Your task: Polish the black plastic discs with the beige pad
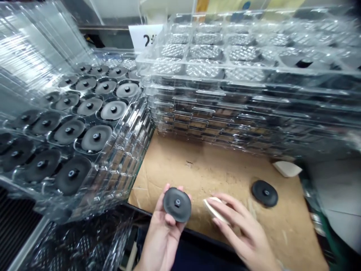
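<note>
My left hand (166, 229) holds a black rounded disc-shaped part (180, 210) by its edge, palm up. A small raised hub with a light ring stands at the disc's middle and faces me. To its right, my right hand (245, 226) grips a thin white pad (216, 209) between thumb and fingers, apart from the disc. Farther right, a second black disc (264, 193) of the same kind lies on the brown cardboard (169, 162). Another white pad (287, 168) lies near the cardboard's right edge.
On the left, a stack of clear plastic trays (126, 154) carries rows of black discs (96, 137). Behind the cardboard rises a tall stack of clear moulded trays (203, 101). A white paper sign (145, 35) stands between the stacks. A dark edge borders the cardboard's near side.
</note>
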{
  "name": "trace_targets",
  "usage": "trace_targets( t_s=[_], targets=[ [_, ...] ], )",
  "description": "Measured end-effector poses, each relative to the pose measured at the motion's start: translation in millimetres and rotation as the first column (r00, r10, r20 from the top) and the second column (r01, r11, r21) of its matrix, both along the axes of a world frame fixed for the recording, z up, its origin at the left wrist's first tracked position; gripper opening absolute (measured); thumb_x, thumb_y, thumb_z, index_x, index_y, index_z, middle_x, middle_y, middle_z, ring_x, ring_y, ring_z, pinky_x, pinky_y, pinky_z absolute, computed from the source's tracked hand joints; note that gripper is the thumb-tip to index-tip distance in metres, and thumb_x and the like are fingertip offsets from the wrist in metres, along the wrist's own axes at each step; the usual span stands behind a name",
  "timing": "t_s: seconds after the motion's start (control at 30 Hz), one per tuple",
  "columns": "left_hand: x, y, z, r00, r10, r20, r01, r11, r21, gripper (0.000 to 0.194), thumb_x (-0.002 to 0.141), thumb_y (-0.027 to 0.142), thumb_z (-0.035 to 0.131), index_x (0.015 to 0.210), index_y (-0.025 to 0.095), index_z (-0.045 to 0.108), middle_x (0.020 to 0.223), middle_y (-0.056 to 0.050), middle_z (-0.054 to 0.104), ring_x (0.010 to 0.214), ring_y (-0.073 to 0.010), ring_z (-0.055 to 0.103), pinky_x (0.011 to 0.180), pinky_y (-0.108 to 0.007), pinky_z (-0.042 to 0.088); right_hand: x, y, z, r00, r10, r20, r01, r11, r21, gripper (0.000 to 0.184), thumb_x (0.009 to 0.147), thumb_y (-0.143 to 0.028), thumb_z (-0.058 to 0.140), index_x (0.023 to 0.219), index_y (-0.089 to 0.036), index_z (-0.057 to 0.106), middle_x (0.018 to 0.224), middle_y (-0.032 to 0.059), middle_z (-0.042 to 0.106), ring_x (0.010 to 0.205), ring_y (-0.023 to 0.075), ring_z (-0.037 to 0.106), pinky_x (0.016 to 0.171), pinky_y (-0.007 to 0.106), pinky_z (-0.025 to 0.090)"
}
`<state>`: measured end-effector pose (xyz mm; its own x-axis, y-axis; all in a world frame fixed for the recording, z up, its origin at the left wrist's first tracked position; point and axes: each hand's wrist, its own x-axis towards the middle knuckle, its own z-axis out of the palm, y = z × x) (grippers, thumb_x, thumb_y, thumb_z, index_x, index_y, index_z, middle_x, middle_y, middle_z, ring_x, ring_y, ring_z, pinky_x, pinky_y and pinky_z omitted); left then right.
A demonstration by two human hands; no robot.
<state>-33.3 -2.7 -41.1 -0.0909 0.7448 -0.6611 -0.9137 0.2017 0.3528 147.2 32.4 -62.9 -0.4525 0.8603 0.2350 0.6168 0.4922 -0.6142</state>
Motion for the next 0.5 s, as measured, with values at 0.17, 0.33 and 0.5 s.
trace_targets(
  t_s=[0.17,0.33,0.5],
  targets=[
    [12.1,-5.7,14.8,0.998,0.021,-0.059,-0.019,0.999,0.032,0.053,0.041,0.025,0.085,0.092,0.029,0.070,0.101,-0.002,0.072,0.092,-0.0235,0.067,0.080,-0.028,0.054,-22.6,-12.2,37.9,0.976,0.185,-0.112,-0.184,0.983,0.018,0.035,0.085,-0.012,0.049,0.117,-0.023,0.058,0.115,0.0096,0.049,0.090,0.0127,0.061,0.072,0.018,0.053],
    [20.7,-14.1,11.4,0.996,0.035,-0.081,-0.033,0.999,0.028,0.057,0.036,0.027,0.086,0.090,0.031,0.069,0.101,0.000,0.072,0.097,-0.0233,0.065,0.083,-0.027,0.053,-22.5,-22.9,33.1,0.990,0.107,-0.089,-0.107,0.994,0.000,0.036,0.084,-0.012,0.050,0.115,-0.024,0.060,0.108,0.0079,0.056,0.086,0.0145,0.062,0.069,0.020,0.055],
    [22.3,-18.9,9.7,0.997,0.019,-0.076,-0.012,0.995,0.097,0.054,0.040,0.026,0.085,0.091,0.033,0.069,0.101,0.002,0.072,0.099,-0.0229,0.064,0.088,-0.028,0.050,-19.6,-26.9,37.5,0.990,0.102,-0.099,-0.102,0.995,0.009,0.036,0.083,-0.011,0.050,0.112,-0.027,0.061,0.109,0.0064,0.058,0.091,0.0160,0.063,0.072,0.021,0.055]
  ],
)
